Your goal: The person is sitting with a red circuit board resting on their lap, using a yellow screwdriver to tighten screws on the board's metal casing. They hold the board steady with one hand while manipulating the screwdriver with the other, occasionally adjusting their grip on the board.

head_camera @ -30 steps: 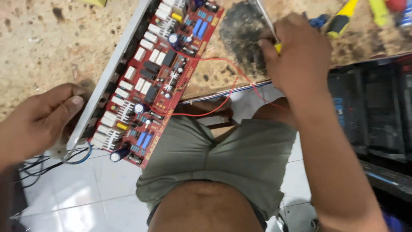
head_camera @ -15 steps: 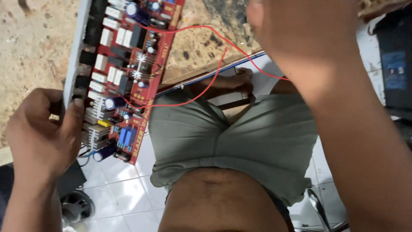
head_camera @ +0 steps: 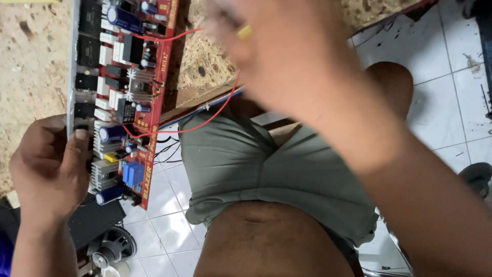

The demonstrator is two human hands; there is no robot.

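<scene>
A long red circuit board (head_camera: 134, 97) with white blocks, blue capacitors and a metal rail along its left side lies on the speckled worktop (head_camera: 31, 77), its near end hanging past the table edge. My left hand (head_camera: 51, 169) grips that near end, thumb on the rail. A thin red wire (head_camera: 205, 123) loops from the board toward my right hand (head_camera: 287, 72), which is raised and blurred above the table edge. A small yellow tip (head_camera: 244, 32) shows at its fingers; what it belongs to is unclear.
My lap in grey-green shorts (head_camera: 266, 169) fills the middle. White floor tiles (head_camera: 451, 61) lie to the right. A round black speaker part (head_camera: 110, 246) and a dark box sit on the floor at lower left.
The view has swung right and down. My left hand has closed on the board's near end. My right hand has lifted off the worktop toward the camera, and the yellow-handled tools are out of sight.
</scene>
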